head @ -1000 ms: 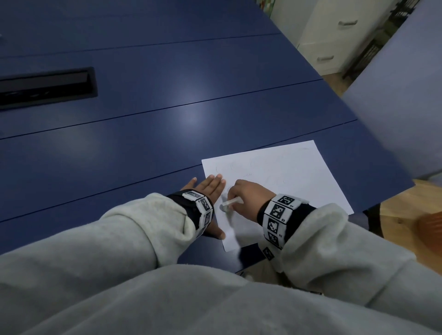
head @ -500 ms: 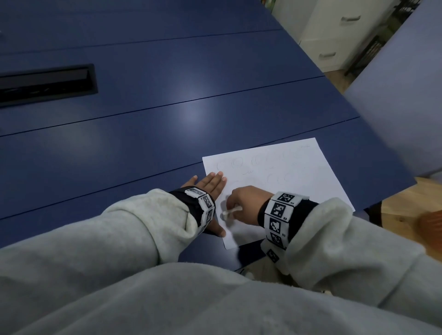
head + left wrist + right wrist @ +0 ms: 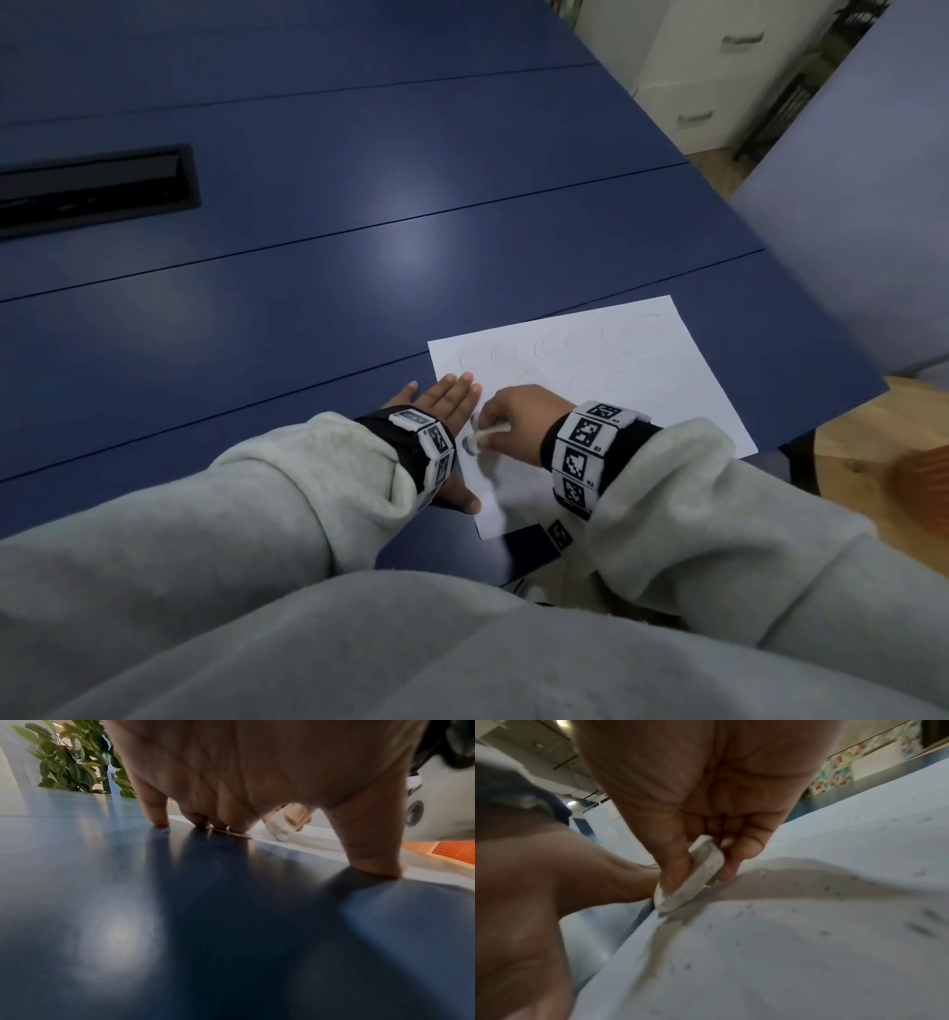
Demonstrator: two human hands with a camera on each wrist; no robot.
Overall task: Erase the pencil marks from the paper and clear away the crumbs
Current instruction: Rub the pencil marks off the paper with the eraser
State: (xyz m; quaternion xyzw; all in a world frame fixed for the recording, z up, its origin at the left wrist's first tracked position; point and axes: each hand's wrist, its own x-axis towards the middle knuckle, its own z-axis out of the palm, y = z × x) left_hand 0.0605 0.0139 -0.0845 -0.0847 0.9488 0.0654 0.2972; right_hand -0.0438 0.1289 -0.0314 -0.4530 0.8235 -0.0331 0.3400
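A white sheet of paper (image 3: 616,370) with faint pencil circles lies near the right front corner of the blue table (image 3: 308,288). My right hand (image 3: 513,421) pinches a white eraser (image 3: 488,436) between thumb and fingers, its lower end pressed on the paper close to the left edge. In the right wrist view the eraser (image 3: 693,878) looks grey and smudged, with dark crumbs (image 3: 834,894) scattered over the sheet (image 3: 808,943). My left hand (image 3: 447,406) lies flat with straight fingers on the paper's left edge, holding it down; its fingertips (image 3: 159,821) touch the table and the paper.
A black recessed cable slot (image 3: 92,190) sits in the table at the far left. The table's right edge (image 3: 821,318) drops to a wooden floor, with white drawers (image 3: 719,67) and a grey partition (image 3: 873,180) beyond. A leafy plant (image 3: 72,760) stands past the table.
My right hand with the eraser has shifted slightly toward me and left along the paper's left edge. The left hand has stayed flat in place.
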